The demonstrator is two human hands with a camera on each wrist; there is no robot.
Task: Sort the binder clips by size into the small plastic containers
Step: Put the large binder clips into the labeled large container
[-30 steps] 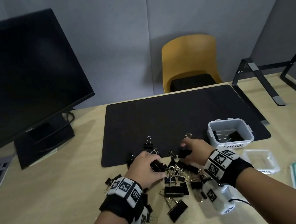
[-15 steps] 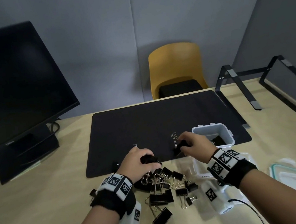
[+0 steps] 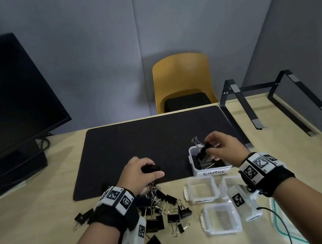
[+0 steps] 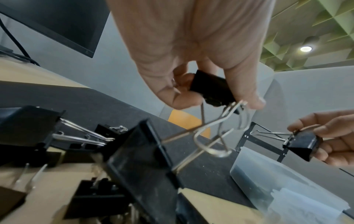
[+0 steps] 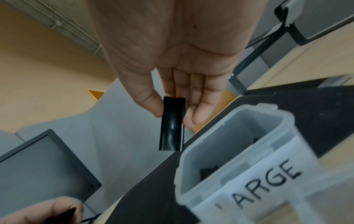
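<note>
Above the LARGE container, right hand pinches a big clip.
Left hand grips another clip; release low, centred over the opening.

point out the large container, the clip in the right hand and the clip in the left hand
large container (image 3: 214, 172), head view, on its labelled front wall
right-hand clip (image 5: 172, 125), right wrist view, black spine
left-hand clip (image 4: 212, 89), left wrist view, black body
</note>
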